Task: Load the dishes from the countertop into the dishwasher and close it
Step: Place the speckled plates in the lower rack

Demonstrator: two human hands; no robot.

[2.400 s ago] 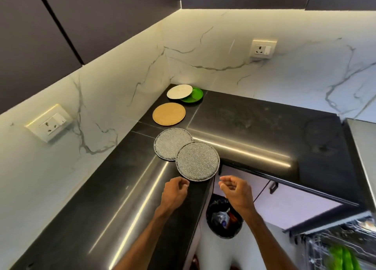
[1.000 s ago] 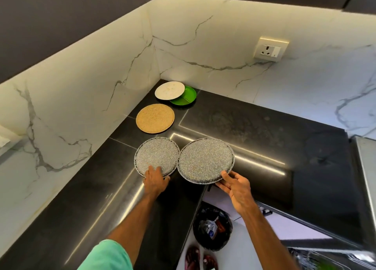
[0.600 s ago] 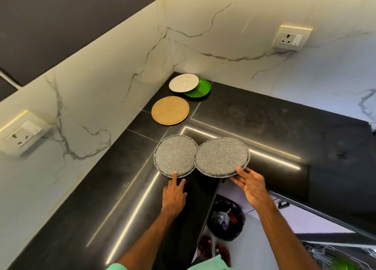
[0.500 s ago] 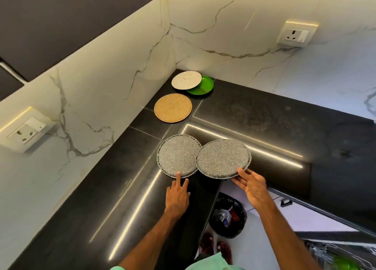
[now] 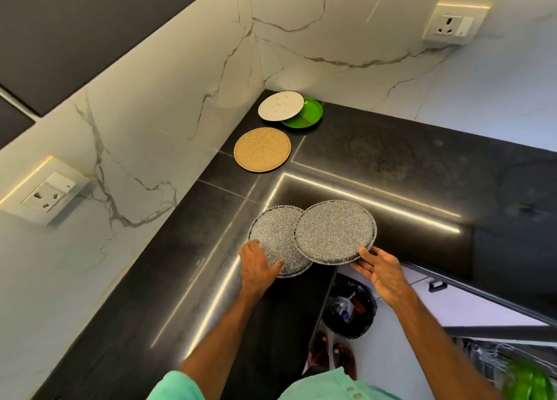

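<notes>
- Closest to me, low on the right, the dishwasher rack [image 5: 482,351] shows past my teal shirt [image 5: 325,387], with something green and blurred beside it.
- Under the counter edge stands a bin [image 5: 349,312] lined with a black bag.
- My left hand [image 5: 259,264] lies palm down with straight fingers, pressing on the near part of the left speckled plate [image 5: 271,233], which rests on the black countertop [image 5: 391,164].
- My right hand [image 5: 381,268] grasps the near rim of the right speckled plate [image 5: 334,230], thumb on top and fingers beneath. This plate overlaps the left one's right side and juts past the counter edge.
- Farther back, beside the wall, a tan round plate [image 5: 262,149] lies by itself.
- At the corner, a white plate [image 5: 280,105] rests partly over a green divided plate [image 5: 307,116].
- On the marble wall beyond, a socket [image 5: 455,22] sits to the right.
</notes>
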